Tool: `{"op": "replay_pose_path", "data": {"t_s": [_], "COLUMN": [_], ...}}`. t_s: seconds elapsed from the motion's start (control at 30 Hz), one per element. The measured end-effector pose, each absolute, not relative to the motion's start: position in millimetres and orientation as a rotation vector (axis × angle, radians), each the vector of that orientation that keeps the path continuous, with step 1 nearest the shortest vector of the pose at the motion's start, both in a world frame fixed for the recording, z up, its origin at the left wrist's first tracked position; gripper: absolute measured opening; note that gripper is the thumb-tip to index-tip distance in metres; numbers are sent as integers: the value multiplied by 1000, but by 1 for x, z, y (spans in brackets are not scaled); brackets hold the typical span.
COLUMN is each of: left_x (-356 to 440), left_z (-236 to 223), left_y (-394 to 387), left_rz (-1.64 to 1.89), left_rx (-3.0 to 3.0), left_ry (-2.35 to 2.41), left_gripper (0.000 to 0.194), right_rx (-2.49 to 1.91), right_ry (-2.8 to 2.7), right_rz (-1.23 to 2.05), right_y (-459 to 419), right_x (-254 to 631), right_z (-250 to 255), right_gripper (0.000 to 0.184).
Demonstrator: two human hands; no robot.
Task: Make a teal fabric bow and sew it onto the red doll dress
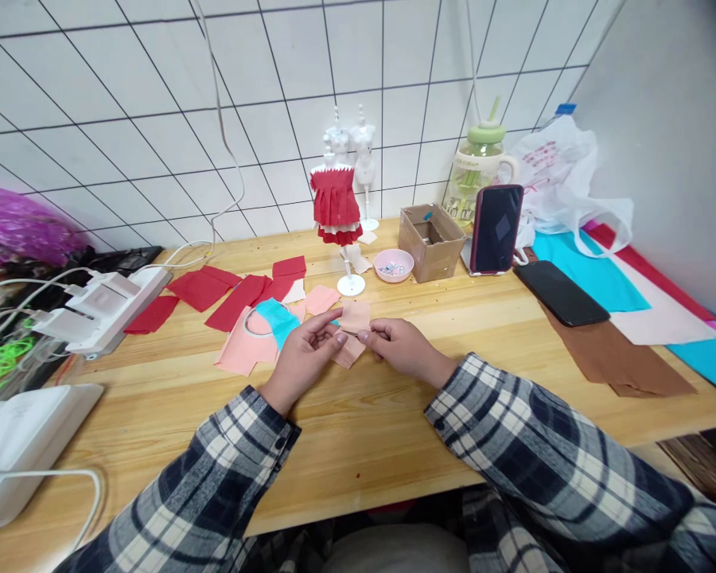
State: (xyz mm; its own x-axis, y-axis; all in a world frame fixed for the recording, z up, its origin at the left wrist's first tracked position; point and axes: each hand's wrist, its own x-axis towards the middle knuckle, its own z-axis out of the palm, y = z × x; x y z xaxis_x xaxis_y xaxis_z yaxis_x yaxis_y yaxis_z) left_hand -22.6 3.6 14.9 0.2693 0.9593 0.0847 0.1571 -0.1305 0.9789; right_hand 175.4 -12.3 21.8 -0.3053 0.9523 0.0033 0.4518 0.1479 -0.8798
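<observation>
My left hand (310, 350) and my right hand (404, 347) meet over the middle of the table, both with fingers pinched. Between the fingertips runs a thin brownish strip (351, 332), too small to make out fully. Beneath it lies a tan crepe-paper piece (356, 313). Left of my left hand, a turquoise crepe-paper piece (278, 320) lies across a ring-shaped object (249, 322) and a larger peach piece (239, 344). Just beyond my hands, a small mannequin on a white round stand (351, 285) wears a red ruffled dress (336, 203).
Red pieces (239, 302) lie left of the mannequin. A pink bowl of small beads (394, 266), a cardboard box (432, 243), a propped phone (497, 229) and a green-lidded bottle (477, 171) stand behind. A black phone (561, 292) lies right; a power strip (125, 306) sits left.
</observation>
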Motion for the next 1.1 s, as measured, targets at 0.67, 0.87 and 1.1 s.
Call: {"op": "replay_pose_path", "data": {"t_s": [0.67,0.87,1.1], "left_x": [-18,-20,-19], "left_z": [24,24,26], "left_y": [1,4,2], "left_rz": [892,908,889], "left_rx": [1398,1480,1542], "left_ry": [1083,1137,1132], "left_gripper": [41,35,34], "right_rx": [-1157,-1187,-1243], "right_ry": [-1447,-1551,-1675], "right_rz": [1452,1457,1288], "right_y": [-12,-10,-11], "right_x": [174,175,176], "right_z": [20,16,21], "right_gripper": [39,40,45]}}
